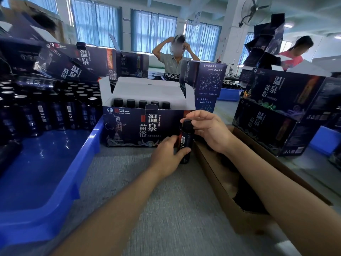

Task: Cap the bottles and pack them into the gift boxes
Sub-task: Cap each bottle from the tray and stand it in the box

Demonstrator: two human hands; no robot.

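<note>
Two hands are working one bottle. The fingers (181, 150) of the left hand (166, 156) are wrapping the lower body of the dark glossy bottle (185, 143), white barcode label facing out. The right hand (210, 130) is curling over the black round cap (187, 124) from above and behind. The bottle is standing near upright, just in front of the right end of the open dark-blue printed gift box (140, 126). I cannot tell whether its base is touching the grey bench (156, 200).

Judgement: capping is under way. To do it well, the left hand should be holding the body fixed while the right is seating the cap square on the neck, then twisting until snug.

Five capped bottles (142, 103) are showing at the back of the gift box; anything nearer is hidden behind its front wall. At left, the blue plastic tray (55, 182) is holding many silver-topped bottles (55, 111), details blurring. At right, the brown cardboard carton (221, 182) is holding something dark, partly hidden by the right forearm and too dim to name.
</note>
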